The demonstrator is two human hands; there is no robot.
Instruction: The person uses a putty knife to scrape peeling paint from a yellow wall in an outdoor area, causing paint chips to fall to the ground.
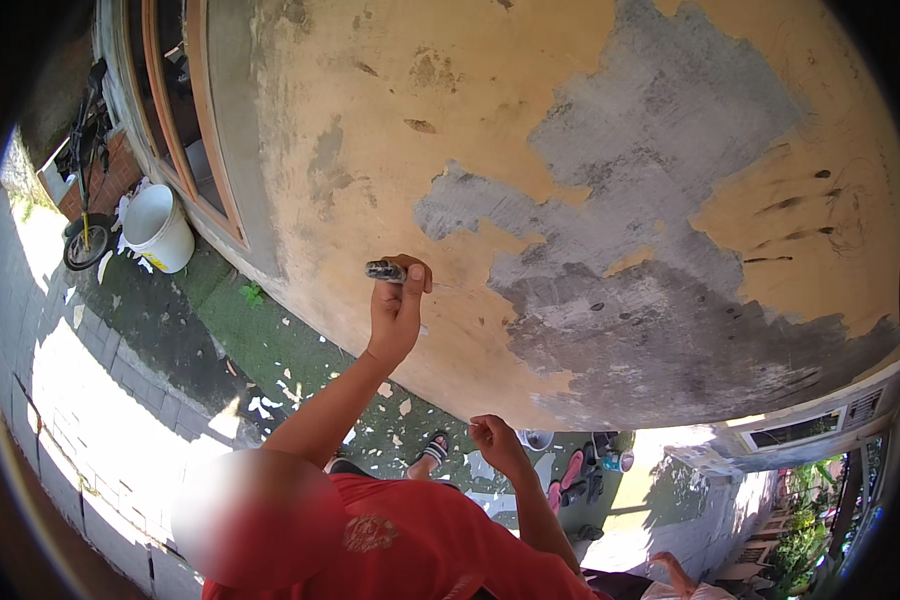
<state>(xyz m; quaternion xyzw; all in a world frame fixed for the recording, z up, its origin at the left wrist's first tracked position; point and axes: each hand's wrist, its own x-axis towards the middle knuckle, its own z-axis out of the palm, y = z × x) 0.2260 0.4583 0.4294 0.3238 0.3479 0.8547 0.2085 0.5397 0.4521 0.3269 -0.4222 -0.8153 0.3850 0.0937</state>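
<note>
My left hand (401,307) is raised to a yellow painted wall (345,217). It grips the worn, dark-speckled handle (382,270) of a hand tool; the working end is mostly hidden by my fingers and too faint to name. To the right of that hand, the paint is gone over a large irregular patch of bare grey plaster (615,300). My right hand (497,444) hangs lower, near the wall's foot, with its fingers curled. Whether it pinches something small cannot be made out.
Paint flakes (405,406) litter the green ground around my sandalled foot (436,450). A white bucket (157,227) and a bicycle (86,232) stand at left beside a wooden window frame (206,120). Several sandals (572,469) lie at right. Another person's arm (673,571) shows lower right.
</note>
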